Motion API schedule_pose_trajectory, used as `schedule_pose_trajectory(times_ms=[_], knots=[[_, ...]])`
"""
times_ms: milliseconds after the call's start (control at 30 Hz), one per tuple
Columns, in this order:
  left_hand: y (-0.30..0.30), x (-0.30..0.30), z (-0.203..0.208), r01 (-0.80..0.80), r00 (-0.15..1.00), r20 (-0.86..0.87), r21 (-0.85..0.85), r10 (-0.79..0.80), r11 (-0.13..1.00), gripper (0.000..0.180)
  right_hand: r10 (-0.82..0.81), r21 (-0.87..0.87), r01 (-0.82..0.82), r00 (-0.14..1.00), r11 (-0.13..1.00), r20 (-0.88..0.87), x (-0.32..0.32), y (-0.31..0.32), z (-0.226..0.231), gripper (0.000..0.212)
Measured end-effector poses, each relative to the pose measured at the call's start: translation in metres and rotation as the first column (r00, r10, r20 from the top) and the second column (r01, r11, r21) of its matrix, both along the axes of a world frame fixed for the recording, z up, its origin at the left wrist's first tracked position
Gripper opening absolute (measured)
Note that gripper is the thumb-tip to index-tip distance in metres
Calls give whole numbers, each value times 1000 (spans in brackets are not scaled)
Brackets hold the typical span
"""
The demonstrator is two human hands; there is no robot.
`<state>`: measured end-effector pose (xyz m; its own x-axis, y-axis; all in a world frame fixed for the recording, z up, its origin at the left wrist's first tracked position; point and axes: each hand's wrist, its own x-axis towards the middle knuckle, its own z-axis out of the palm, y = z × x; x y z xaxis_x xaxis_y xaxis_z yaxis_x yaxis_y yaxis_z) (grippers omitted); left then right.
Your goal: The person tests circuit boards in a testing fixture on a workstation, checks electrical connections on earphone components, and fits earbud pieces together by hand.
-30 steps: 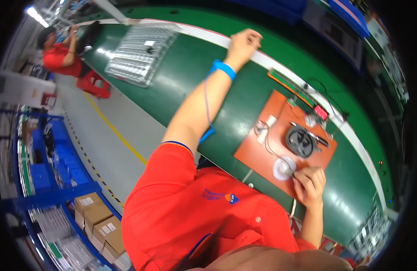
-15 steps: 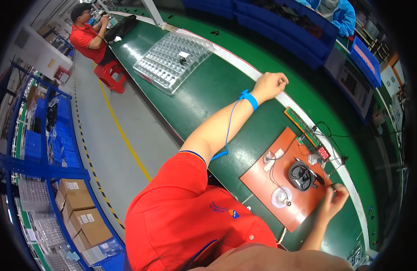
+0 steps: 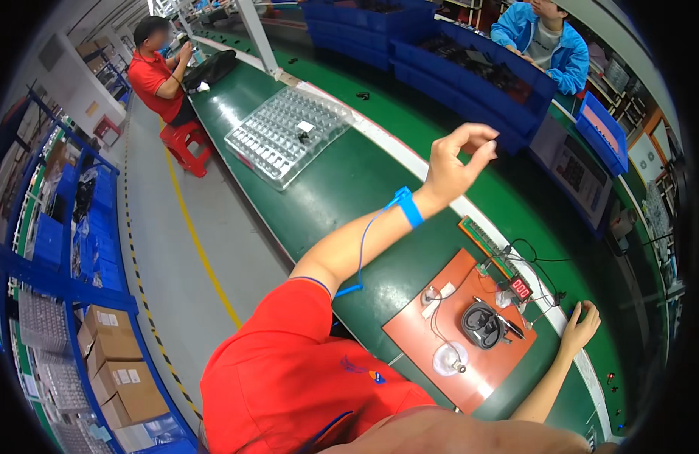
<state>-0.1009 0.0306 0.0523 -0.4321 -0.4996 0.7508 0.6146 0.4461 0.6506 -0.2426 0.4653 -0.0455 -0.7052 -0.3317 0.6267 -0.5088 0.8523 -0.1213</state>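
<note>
R hand (image 3: 582,331) has moved from mat (image 3: 410,330) edge to white strip (image 3: 395,151) in head view, fingers apart; L hand (image 3: 455,168) now further over green belt (image 3: 410,121), can't tell if fingertips touch. Blk case (image 3: 483,325) on mat.

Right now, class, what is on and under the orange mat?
On the orange mat sit a dark case, a slim black tool, a pale round disc and thin wires; what lies under the mat is hidden.
</note>
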Motion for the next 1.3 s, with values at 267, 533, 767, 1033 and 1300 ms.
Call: schedule_pose_trajectory(times_ms=[267, 533, 767, 1033, 1300], knots=[[60, 103, 110, 313, 519, -775, -220, -360, 924, 34, 48, 19, -49, 999, 999, 24, -10, 12, -9, 19], [97, 64, 67, 442, 627, -728, 38, -278, 896, 28, 42, 16, -43, 996, 999, 79, -10, -1, -6, 18], [98, 92, 58, 567, 643, -694, 147, -324, 810, 23, 23, 22, -26, 992, 999, 124, -9, 17, -18, 19], [33, 92, 99, 617, 641, -714, 260, -282, 743, 17, 136, -125, -124, 986, 984, 91, -24, 2, -25, 18], [35, 91, 97, 654, 461, -695, -154, -552, 741, 8, 25, -68, -21, 998, 997, 54, -7, 15, -19, 16]])
